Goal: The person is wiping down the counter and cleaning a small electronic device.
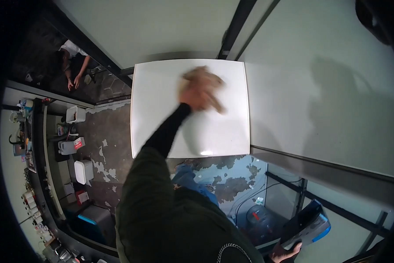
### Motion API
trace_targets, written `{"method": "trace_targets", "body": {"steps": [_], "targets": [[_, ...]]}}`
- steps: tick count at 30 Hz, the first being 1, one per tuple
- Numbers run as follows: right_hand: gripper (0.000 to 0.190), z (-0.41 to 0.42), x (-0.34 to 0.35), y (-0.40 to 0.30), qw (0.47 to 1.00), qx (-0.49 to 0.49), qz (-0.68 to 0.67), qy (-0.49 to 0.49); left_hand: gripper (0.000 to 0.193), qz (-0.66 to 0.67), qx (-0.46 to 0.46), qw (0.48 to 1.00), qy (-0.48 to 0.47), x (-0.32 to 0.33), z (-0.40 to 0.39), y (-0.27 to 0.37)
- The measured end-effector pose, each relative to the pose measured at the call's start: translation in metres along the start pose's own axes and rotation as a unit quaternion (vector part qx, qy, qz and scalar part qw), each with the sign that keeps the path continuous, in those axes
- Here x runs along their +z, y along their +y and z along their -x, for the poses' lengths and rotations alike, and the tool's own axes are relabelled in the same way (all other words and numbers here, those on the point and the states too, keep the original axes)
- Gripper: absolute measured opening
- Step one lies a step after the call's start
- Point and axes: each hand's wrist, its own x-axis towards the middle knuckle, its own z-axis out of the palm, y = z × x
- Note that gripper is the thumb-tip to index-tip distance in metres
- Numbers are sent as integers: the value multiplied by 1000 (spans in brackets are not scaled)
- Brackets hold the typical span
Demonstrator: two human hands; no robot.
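Over the upper middle of a white tabletop [157, 98], my left hand [197, 95] is blurred by motion. A crumpled tan cloth [213, 79] lies under and around its fingers, against the white surface. My left arm, in a black cuff and dark green sleeve, reaches up to it from below. Near the bottom right edge, my right hand [287, 252] holds a black, grey and blue box [307, 227] from below, away from the table. Its thumb shows on the box's side; the other fingers are mostly hidden.
Light panels with dark frames stand behind and right of the table. A large clear bottle [261, 217] and cables are on the worn floor. White bins [83, 172], a grey jug [66, 147] and a cluttered counter line the left. Another person [73, 62] crouches at upper left.
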Motion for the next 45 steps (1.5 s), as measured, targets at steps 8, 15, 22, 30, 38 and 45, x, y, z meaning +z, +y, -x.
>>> {"method": "trace_targets", "body": {"steps": [8, 15, 22, 30, 38, 45], "targets": [[72, 35, 91, -14, 997, -60, -22, 36, 64, -272, -348, 890, -110, -89, 70, -52], [75, 32, 85, 8, 994, 39, -102, -27, 75, -55, 28, 982, -180, -55, 100, 147], [73, 31, 107, -3, 989, -130, -51, 44, 57, 375, -5, 919, -120, 4, -8, 210], [110, 10, 7, -23, 933, -257, 26, 250, 53, 339, 237, 827, -380, 66, 35, 436], [126, -4, -168, -46, 754, -217, 95, 613, 50, 221, 342, 738, -538, 119, 91, 546], [117, 94, -298, -97, 523, -235, 145, 807, 47, 117, 304, 737, -592, 165, 94, 588]]}}
